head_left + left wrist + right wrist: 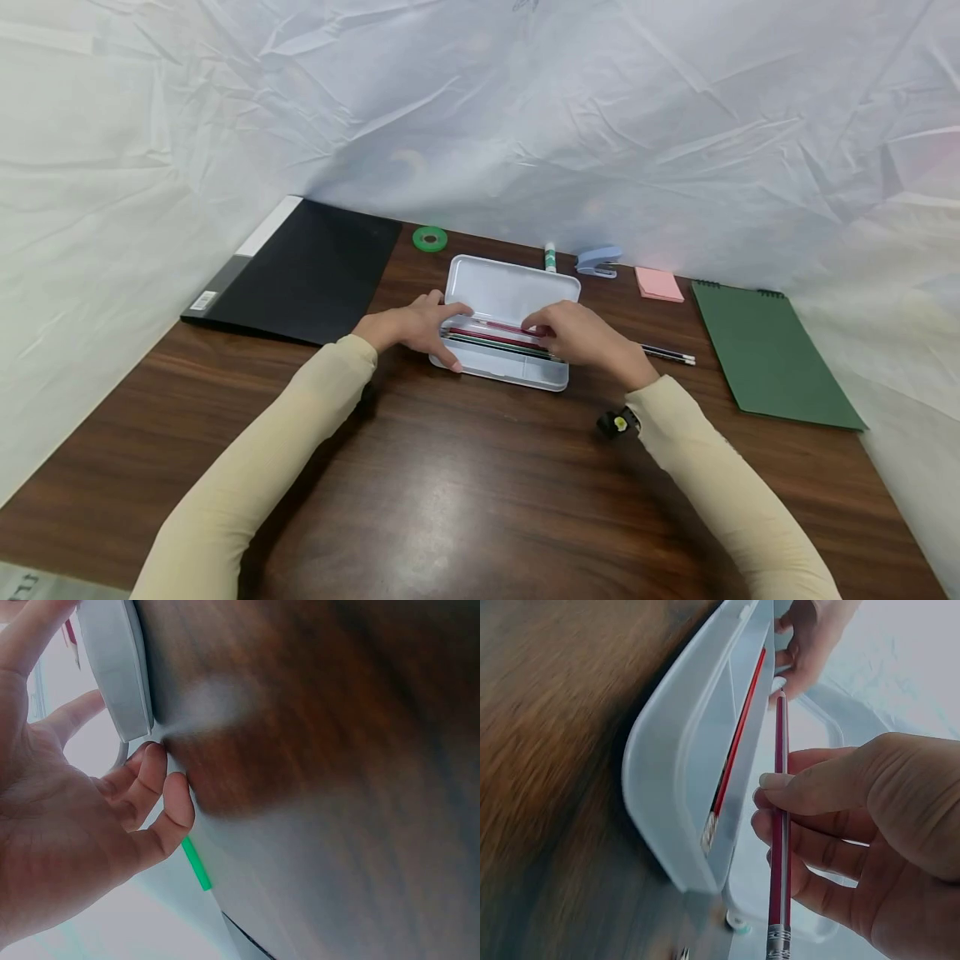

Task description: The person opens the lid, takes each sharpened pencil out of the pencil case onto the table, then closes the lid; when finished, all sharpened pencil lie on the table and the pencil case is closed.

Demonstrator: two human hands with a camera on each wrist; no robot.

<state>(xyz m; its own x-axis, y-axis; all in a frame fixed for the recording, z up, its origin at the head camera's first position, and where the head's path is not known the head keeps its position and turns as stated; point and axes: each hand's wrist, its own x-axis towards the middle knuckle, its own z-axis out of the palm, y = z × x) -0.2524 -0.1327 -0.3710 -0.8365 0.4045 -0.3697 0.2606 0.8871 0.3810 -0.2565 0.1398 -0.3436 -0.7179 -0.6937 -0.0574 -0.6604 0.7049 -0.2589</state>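
A white pencil case (pixel 510 372) lies with its lid (pixel 513 287) raised at the back. Several coloured pencils (pixel 498 340) lie along its tray; a red pencil (pixel 739 735) shows there in the right wrist view. Across the case's left end my left hand (pixel 422 325) rests, thumb and index finger spread, thumb tip at the front rim. The other fingers (pixel 154 776) bend loosely beside the case. My right hand (pixel 581 333) pinches a dark red pencil (pixel 781 750) between thumb and fingers, above the case. In the right wrist view its point is close to a left fingertip.
Behind the case stand green tape (pixel 430 239), a glue stick (pixel 551 257) and a blue stapler (pixel 597 262). Pink sticky notes (pixel 659 284), black pencils (pixel 667 354) and a green spiral notebook (pixel 776 358) are to the right. A black folder (pixel 307 271) lies left.
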